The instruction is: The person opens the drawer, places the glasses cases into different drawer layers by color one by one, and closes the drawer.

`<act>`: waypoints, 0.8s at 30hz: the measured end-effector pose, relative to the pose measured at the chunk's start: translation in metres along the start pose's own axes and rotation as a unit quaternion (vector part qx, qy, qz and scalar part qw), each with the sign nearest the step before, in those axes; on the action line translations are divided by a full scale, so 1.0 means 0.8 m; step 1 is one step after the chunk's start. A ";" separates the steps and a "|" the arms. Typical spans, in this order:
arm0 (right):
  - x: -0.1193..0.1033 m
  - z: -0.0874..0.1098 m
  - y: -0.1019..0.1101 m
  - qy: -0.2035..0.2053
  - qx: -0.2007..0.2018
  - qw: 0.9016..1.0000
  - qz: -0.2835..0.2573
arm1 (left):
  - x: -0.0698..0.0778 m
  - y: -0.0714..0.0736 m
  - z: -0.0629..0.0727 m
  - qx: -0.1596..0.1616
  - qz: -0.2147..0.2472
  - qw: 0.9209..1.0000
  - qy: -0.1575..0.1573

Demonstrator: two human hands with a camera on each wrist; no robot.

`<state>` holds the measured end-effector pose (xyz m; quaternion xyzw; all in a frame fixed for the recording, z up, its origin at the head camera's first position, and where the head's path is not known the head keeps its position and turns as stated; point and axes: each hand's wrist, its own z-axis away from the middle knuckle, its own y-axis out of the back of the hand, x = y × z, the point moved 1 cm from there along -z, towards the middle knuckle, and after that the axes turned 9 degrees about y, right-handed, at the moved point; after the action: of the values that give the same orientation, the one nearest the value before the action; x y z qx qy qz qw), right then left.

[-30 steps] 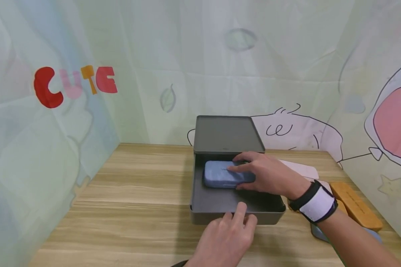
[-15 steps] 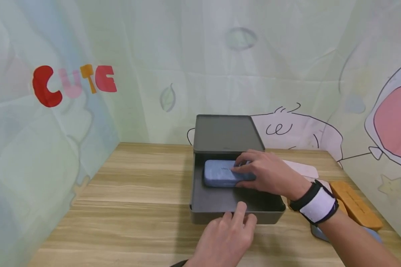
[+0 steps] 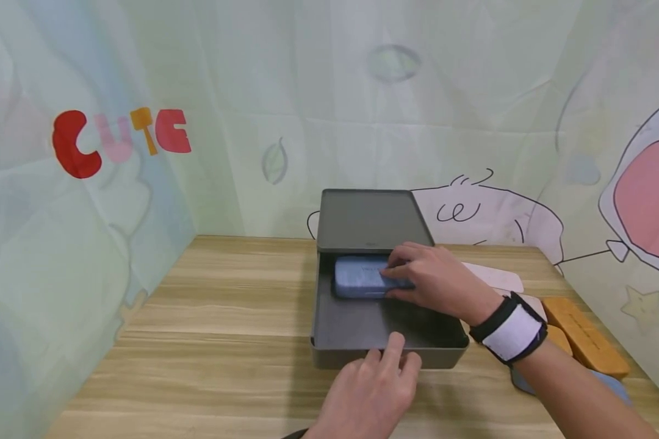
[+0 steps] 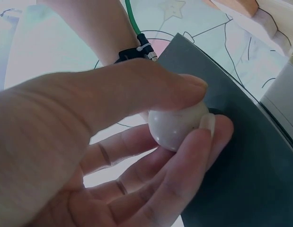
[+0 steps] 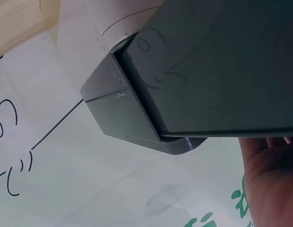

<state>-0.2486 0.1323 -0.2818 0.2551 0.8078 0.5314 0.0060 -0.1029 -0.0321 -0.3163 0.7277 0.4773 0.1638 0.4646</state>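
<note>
A grey drawer (image 3: 362,326) is pulled out of a grey box (image 3: 373,219). Inside it, towards the back, lies a blue case (image 3: 357,277) shaped like a glasses case, with faint lettering on top. My right hand (image 3: 436,280) grips its right end, thumb on the near side and fingers over the top. In the right wrist view that hand (image 5: 274,182) is partly covered by a dark grey panel, and the case is hidden. My left hand (image 3: 370,390) is at the drawer's front; the left wrist view shows it pinching a round white knob (image 4: 174,125).
To the right of the drawer lie several more cases: an orange case (image 3: 584,335), a yellowish one (image 3: 557,338), a blue one (image 3: 609,384) and a pale flat one (image 3: 496,277). Wooden tabletop (image 3: 225,317) extends to the left. A printed cloth (image 3: 241,122) hangs around the table.
My right hand has shifted the blue case a little farther back in the drawer. The left hand has stayed at the drawer front.
</note>
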 end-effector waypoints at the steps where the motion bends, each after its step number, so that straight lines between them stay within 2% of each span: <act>1: 0.000 0.000 -0.001 0.000 0.001 1.000 0.002 | 0.000 0.000 0.000 -0.002 0.000 1.000 0.000; 8: 0.004 -0.003 -0.004 -0.006 0.000 1.000 0.019 | 0.000 0.000 0.000 -0.020 0.004 1.000 -0.003; 16: 0.004 -0.006 -0.006 -0.002 -0.010 0.998 0.055 | 0.001 -0.001 0.000 -0.005 0.000 1.000 -0.004; 24: 0.002 -0.009 -0.005 -0.007 -0.015 0.998 0.062 | 0.001 -0.001 -0.001 0.003 0.002 1.000 -0.002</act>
<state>-0.2535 0.1254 -0.2817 0.3082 0.7822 0.5412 -0.0170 -0.1032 -0.0309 -0.3169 0.7302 0.4751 0.1618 0.4635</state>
